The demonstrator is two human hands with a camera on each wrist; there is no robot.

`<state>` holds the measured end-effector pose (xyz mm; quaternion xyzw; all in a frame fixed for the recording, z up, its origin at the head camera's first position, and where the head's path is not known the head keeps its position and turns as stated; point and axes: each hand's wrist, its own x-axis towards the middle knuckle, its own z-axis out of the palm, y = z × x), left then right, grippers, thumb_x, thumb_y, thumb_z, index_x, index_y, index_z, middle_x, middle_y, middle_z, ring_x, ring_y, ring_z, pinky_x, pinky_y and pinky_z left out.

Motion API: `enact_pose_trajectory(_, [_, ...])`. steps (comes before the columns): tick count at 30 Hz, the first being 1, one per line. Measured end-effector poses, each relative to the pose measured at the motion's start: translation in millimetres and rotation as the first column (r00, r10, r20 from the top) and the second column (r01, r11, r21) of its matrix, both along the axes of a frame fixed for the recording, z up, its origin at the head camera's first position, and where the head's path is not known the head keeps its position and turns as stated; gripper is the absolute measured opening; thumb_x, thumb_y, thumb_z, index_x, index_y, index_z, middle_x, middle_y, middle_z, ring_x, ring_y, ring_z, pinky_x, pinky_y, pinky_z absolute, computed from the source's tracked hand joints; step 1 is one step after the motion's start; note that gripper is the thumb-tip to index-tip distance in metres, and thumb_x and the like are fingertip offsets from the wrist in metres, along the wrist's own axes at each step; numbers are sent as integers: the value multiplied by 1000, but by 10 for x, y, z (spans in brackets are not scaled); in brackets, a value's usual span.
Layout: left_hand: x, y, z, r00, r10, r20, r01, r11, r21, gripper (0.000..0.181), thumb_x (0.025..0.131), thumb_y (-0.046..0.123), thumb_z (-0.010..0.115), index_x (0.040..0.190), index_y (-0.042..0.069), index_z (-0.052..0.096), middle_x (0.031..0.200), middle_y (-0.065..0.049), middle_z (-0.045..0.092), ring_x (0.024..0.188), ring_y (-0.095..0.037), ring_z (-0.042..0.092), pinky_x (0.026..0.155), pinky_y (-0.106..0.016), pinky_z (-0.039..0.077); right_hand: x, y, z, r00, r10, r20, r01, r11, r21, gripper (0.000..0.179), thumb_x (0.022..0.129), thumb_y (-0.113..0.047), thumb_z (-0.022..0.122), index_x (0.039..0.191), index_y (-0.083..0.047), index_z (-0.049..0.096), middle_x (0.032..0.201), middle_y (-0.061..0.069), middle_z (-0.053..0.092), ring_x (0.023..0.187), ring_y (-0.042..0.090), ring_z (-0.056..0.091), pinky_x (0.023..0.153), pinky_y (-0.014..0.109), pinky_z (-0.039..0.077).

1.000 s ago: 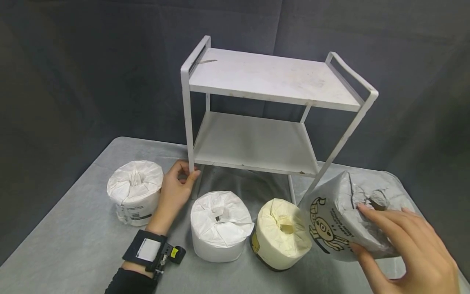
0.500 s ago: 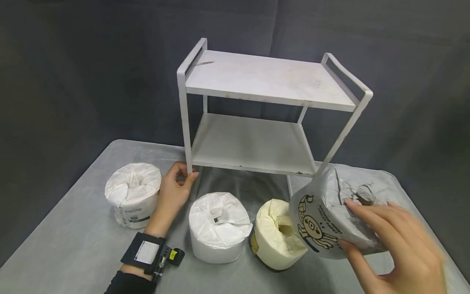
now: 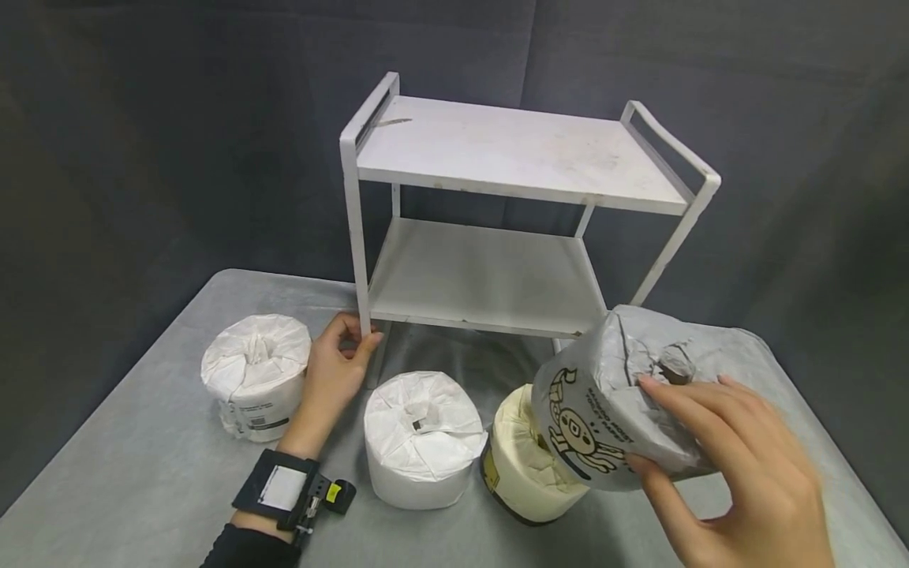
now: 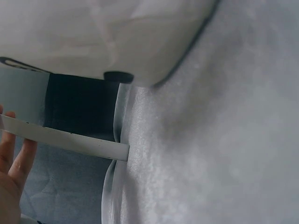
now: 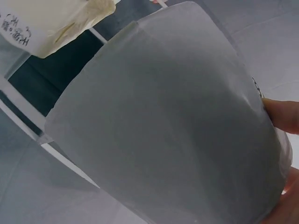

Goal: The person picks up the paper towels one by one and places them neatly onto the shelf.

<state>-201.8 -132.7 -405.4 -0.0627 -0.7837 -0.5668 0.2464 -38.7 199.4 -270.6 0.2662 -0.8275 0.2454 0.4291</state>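
Note:
My left hand (image 3: 332, 386) pinches the front left leg of a two-tier white shelf rack (image 3: 490, 276); in the left wrist view its fingers touch the white leg (image 4: 84, 144). With fingers and thumb on its top end, my right hand (image 3: 746, 473) holds a grey wrapped toilet paper roll (image 3: 596, 402) with a cartoon print, tilted. In the head view this roll covers part of a yellow toilet paper roll (image 3: 533, 481) and the rack's front right leg. The grey roll (image 5: 163, 116) fills most of the right wrist view.
A white toilet paper roll (image 3: 426, 442) stands upright left of the yellow one. Another white roll (image 3: 259, 371) stands just left of my left hand. All rest on a table with a grey cover (image 3: 128, 442). A dark cloth backdrop (image 3: 177, 142) hangs behind the rack.
My right hand has carried the grey roll left, so it now overlaps more of the yellow roll in view. My left hand keeps its hold on the leg.

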Motion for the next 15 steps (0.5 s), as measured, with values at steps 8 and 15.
enact_pose_trajectory(8, [6, 0, -9, 1000, 1, 7, -1, 1000, -3, 18, 87, 8, 76, 93, 1, 61, 87, -11, 62, 83, -14, 56, 66, -16, 49, -64, -43, -15, 997, 59, -42, -58, 998, 16, 46, 91, -38, 62, 116, -2, 72, 100, 13, 68, 94, 25, 56, 111, 39, 33])
enact_pose_trajectory(15, [5, -3, -1, 1000, -7, 9, 7, 1000, 8, 17, 88, 7, 75, 94, 1, 60, 87, -12, 61, 80, -14, 56, 63, -15, 48, -83, -119, 14, 995, 82, -61, -81, 996, 32, 45, 93, -38, 58, 115, -1, 72, 98, 14, 67, 94, 26, 56, 111, 38, 33])
